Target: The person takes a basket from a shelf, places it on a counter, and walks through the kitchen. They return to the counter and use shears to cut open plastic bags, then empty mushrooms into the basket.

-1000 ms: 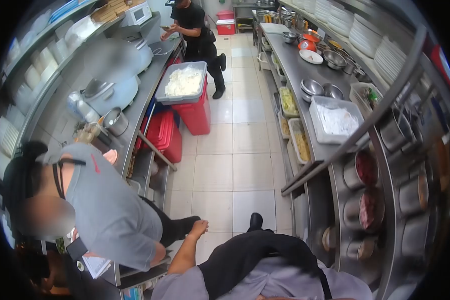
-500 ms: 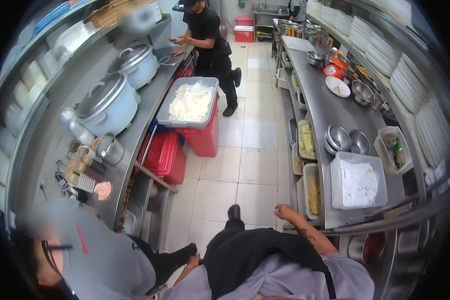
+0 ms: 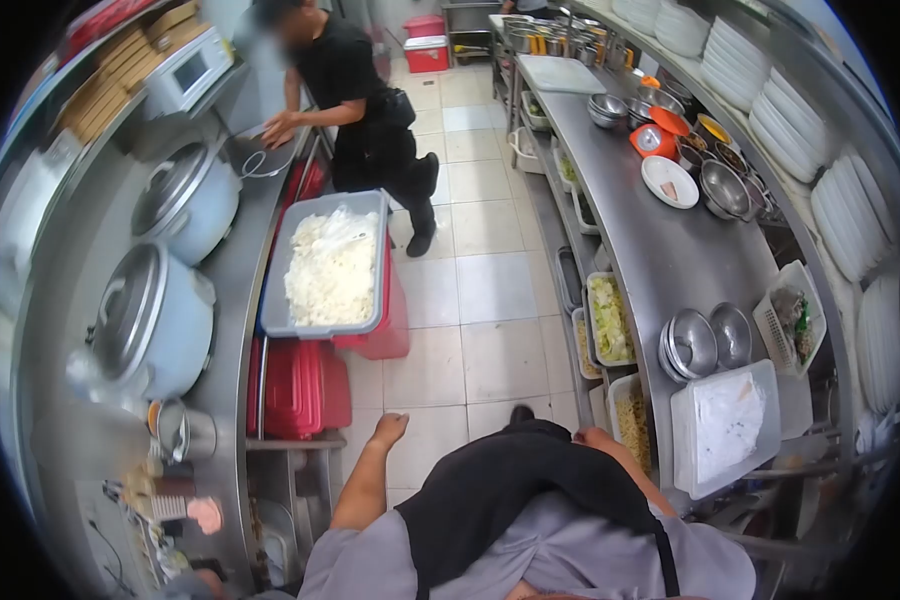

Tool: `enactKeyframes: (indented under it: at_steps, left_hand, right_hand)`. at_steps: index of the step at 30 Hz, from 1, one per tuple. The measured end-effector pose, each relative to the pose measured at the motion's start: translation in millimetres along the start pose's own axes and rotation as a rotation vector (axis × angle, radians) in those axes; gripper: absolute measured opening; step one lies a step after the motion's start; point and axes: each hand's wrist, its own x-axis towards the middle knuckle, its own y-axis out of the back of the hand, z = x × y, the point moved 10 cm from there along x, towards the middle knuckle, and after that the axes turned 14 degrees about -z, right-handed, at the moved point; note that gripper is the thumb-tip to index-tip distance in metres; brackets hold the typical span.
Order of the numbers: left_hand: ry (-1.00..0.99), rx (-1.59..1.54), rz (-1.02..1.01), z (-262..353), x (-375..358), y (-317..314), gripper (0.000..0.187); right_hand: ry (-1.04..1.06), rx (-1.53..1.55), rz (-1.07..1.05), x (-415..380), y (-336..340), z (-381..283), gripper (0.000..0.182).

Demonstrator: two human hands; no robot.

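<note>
While both hands hang empty, the left hand (image 3: 390, 428) is loosely curled.

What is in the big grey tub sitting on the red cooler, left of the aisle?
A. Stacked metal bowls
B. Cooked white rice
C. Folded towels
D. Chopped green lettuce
B: the grey tub on the red cooler is heaped with white rice; the metal bowls sit across the aisle on the steel counter, while the person's left hand hangs empty over the floor.

Glossy steel counter (image 3: 670, 250), matt plastic tub (image 3: 282, 300)
</note>
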Motion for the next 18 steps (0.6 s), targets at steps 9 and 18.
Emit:
enactKeyframes:
  at_steps: [9,18]
  left_hand:
    - [-0.078,-0.057,-0.141,63.1,96.7,-10.7,0.049]
    - [0.32,-0.148,-0.26,30.2,111.9,-40.0,0.041]
  right_hand:
    - [0.355,-0.01,0.145,116.9,247.5,-138.0,0.022]
    - [0.892,0.211,0.184,63.9,548.6,-374.9,0.01]
